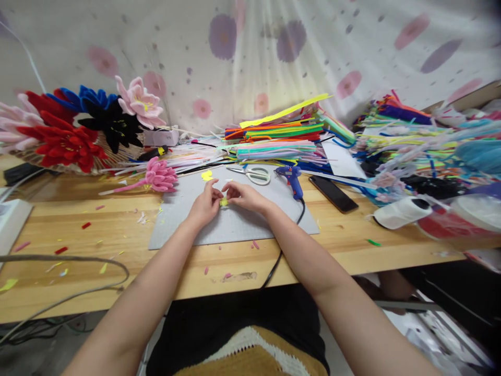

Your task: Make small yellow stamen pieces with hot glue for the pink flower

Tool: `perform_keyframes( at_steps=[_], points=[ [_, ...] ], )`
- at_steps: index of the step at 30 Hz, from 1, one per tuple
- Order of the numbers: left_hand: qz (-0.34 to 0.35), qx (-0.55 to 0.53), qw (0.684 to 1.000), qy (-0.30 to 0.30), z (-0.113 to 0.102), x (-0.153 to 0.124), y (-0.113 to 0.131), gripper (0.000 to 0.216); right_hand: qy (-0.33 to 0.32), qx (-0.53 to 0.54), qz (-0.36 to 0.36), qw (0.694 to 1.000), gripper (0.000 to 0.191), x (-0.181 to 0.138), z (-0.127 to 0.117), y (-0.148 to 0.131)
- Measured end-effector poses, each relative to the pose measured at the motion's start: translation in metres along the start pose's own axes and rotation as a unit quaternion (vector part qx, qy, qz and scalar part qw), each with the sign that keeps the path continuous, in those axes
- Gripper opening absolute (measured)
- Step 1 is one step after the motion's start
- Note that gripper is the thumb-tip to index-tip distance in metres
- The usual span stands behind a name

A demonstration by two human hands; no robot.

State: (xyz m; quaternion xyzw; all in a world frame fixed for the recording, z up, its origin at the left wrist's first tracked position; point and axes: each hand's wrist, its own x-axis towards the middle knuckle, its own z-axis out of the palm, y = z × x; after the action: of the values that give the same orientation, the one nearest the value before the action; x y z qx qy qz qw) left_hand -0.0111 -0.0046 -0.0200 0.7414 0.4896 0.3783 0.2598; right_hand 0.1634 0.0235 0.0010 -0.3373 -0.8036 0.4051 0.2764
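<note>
My left hand (206,202) and my right hand (245,196) meet over the grey board (172,224). Between their curled fingertips is a small yellow piece (224,201), too small to make out its exact shape. Both hands have fingers pinched in at it, and part of the piece is hidden. Just beyond my left hand lie more yellow pieces (207,175). Scissors with pale handles (259,176) rest at the board's far side. A blue hot glue gun (293,183) stands to the right of my right hand, its black cord running towards the table's front edge.
A pink pipe-cleaner flower (158,176) lies left of the board; finished flowers (70,141) fill the far left. Bundles of pipe cleaners (277,141) line the back. To the right are a phone (333,193) and a white spool (403,212). Scraps litter the wooden table (129,209).
</note>
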Motion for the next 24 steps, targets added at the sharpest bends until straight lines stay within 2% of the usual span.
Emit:
perform_keyframes(
  at_steps=[4,9,17,24],
  points=[
    [0.008,0.023,1.000,-0.002,-0.001,-0.001,0.003,0.066,0.034,-0.052,-0.017,0.998,0.036,0.001,0.002,0.002],
    [0.014,0.038,0.999,-0.002,0.001,-0.001,0.006,0.070,0.036,-0.039,-0.008,0.999,0.046,0.002,0.008,0.003],
    [0.024,-0.021,0.999,0.020,0.002,-0.002,0.008,0.073,0.107,-0.048,0.012,0.993,0.035,0.005,0.013,0.007],
    [0.034,-0.032,0.998,0.044,0.005,0.000,0.001,0.073,0.142,-0.050,0.019,0.988,0.030,0.005,0.017,0.008]
  ],
)
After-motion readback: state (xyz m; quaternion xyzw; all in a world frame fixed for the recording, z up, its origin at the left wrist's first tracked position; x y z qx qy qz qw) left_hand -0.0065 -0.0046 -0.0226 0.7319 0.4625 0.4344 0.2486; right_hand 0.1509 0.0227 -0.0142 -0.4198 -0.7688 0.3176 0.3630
